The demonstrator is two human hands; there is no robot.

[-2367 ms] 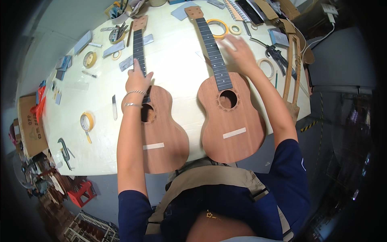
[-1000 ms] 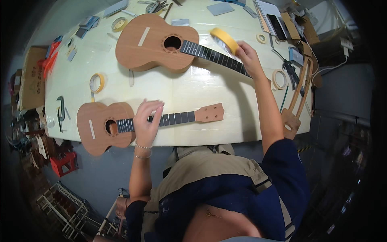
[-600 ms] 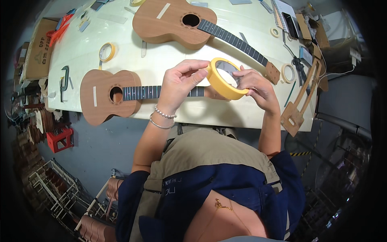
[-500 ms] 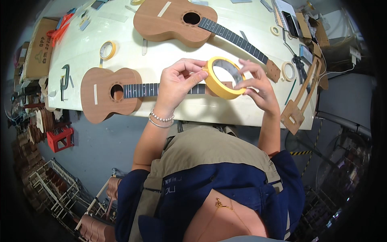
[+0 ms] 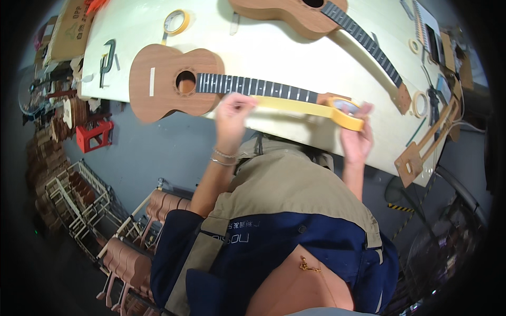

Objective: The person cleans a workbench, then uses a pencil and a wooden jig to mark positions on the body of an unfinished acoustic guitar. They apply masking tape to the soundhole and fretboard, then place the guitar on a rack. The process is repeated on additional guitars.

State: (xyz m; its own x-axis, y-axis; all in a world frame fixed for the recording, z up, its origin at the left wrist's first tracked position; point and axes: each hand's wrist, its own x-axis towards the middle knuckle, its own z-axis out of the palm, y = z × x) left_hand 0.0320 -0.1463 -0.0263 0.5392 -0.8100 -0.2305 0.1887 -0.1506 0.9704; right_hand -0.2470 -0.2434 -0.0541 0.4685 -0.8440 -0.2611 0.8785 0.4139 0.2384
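Note:
A small wooden ukulele (image 5: 168, 87) lies on the pale table (image 5: 295, 47), its dark fretboard pointing right. My right hand (image 5: 356, 134) grips a roll of yellow masking tape (image 5: 345, 111) near the headstock. A long strip of tape (image 5: 287, 105) stretches from the roll leftward along the neck's near side. My left hand (image 5: 234, 113) pinches the strip's free end just below the fretboard, close to the body.
A second ukulele (image 5: 321, 16) lies farther back, neck slanting right. Another yellow tape roll (image 5: 175, 22) and a dark clamp (image 5: 107, 55) sit at the left. Smaller tape rolls (image 5: 420, 104) and wooden jigs (image 5: 421, 152) crowd the right edge. A red stool (image 5: 94, 136) and racks stand below.
My hands have drawn apart. The left has pulled a long strip of tape off the roll, leftward along the ukulele neck, while the right holds the roll by the headstock.

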